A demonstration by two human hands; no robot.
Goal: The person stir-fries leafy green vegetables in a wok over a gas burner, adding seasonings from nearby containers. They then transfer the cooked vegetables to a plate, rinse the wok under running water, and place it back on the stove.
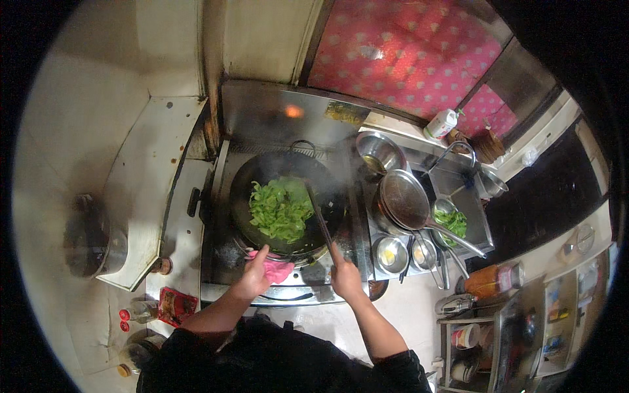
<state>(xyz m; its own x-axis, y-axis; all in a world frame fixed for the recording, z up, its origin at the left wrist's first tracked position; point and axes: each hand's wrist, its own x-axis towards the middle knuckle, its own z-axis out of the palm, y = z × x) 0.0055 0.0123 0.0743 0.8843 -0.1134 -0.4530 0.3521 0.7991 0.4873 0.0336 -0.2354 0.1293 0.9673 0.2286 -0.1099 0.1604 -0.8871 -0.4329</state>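
Observation:
Chopped green vegetables (281, 209) lie heaped in a large dark wok (243, 172) on the stove, with steam over them. My left hand (256, 276) grips the wok's near rim through a pink cloth (279, 270). In my right hand (345, 275) is the handle of a long cooking utensil (319, 216); it slants into the wok at the right of the greens, and its head is hidden among them and the steam.
Right of the stove stand a steel bowl (388, 147), a strainer (405, 199) over a pot, and small bowls (392, 255). Beyond is a sink (474, 206) with a faucet (459, 145) and more greens (451, 223). A red tray (178, 307) and jars stand at left.

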